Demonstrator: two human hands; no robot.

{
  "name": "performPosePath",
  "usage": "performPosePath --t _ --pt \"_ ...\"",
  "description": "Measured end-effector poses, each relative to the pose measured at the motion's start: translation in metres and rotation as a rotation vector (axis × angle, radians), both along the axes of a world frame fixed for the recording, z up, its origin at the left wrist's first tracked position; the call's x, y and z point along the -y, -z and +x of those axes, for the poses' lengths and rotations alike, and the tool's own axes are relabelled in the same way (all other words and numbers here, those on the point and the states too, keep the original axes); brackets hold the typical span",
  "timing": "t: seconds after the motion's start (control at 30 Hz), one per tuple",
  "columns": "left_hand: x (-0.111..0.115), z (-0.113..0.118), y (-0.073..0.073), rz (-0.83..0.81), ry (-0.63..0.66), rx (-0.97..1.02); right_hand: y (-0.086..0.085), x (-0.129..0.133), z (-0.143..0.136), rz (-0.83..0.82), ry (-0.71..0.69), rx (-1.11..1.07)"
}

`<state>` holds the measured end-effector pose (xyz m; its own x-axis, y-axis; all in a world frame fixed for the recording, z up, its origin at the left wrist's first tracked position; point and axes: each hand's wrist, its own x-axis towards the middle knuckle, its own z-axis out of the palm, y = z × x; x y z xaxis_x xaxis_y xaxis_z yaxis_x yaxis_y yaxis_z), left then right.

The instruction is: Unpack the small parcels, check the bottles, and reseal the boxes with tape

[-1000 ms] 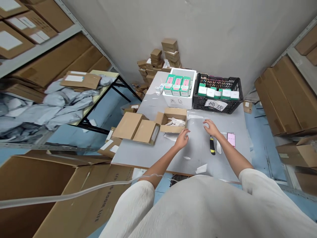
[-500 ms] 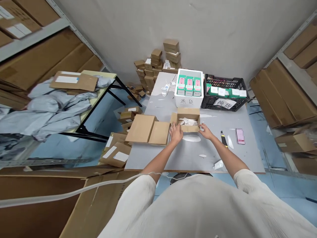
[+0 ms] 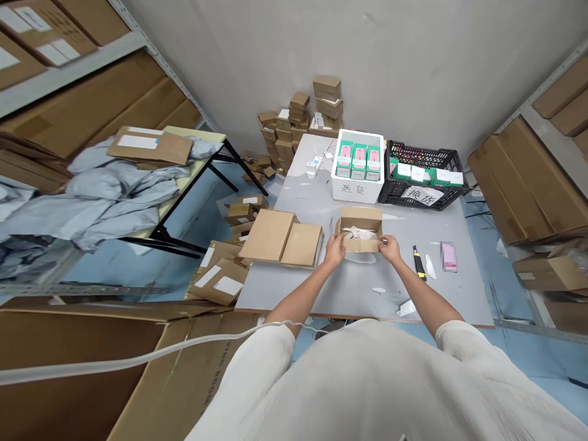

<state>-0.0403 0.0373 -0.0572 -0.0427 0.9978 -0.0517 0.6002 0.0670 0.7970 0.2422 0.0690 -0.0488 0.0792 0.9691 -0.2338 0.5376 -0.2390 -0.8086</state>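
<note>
A small cardboard box [image 3: 361, 245] stands on the grey table with its top uncovered and crumpled white paper inside. My left hand [image 3: 335, 250] is closed on its near left corner. At the near right corner my right hand [image 3: 390, 248] grips the wall between thumb and fingers. Left of the box lie two closed brown cartons, a larger one [image 3: 268, 235] beside a smaller one [image 3: 302, 244]. To the right of my right hand are a yellow-and-black utility knife [image 3: 419, 263], a white paper scrap [image 3: 430, 267] and a blurred pink item [image 3: 449, 256].
Behind the box stand a white foam bin [image 3: 356, 191] with green-and-pink packages and a black plastic crate [image 3: 390, 195] of green and white boxes. Grey mailing bags [image 3: 98, 190] cover a side table at left. A white cable [image 3: 138, 360] crosses the lower left.
My left hand has gone from spread fingers at the box's left flap to a grip on its corner. The left flap no longer sticks out. The view has shifted slightly.
</note>
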Motion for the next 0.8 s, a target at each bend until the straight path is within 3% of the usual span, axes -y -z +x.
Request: performPosePath --t 0.1,0.2,0.43,0.6,0.8 --pt "0.003 0.010 -0.004 -0.061 -0.059 -0.027 -0.005 0.002 0.002 0.067 0.010 0.038" --pt "0.004 0.015 -0.014 -0.022 -0.065 -0.033 -0.013 0.001 0.003 0.158 -0.023 0.052" --pt "-0.001 -0.001 -0.051 0.100 -0.129 -0.058 -0.051 -0.019 -0.015 0.337 -0.074 -0.023" --pt "-0.001 -0.037 -0.077 0.191 -0.201 -0.060 -0.077 -0.039 -0.059 0.439 -0.145 -0.001" --pt "0.020 -0.115 -0.095 0.232 -0.305 -0.090 -0.089 -0.041 -0.147 0.482 -0.212 -0.016"
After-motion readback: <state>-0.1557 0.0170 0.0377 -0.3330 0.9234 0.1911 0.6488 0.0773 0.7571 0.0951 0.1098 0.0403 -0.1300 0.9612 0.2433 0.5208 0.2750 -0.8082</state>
